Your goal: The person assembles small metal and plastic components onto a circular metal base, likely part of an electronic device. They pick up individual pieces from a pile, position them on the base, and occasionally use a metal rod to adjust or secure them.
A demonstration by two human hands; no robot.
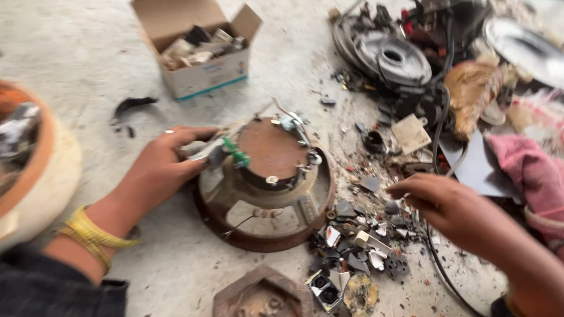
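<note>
A rusty round metal speaker frame lies on the concrete floor in the middle of the view. My left hand grips its left rim, next to a small green part and loose wires. My right hand hovers to the right of the frame, over a heap of small broken grey and white scraps, its fingers curled. I cannot tell whether the fingers pinch a scrap.
An open cardboard box of small parts stands at the back. A round tub of scrap sits at the left. Dismantled black electronics, a pink cloth and a black cable lie at the right. A rusty hexagonal plate lies near me.
</note>
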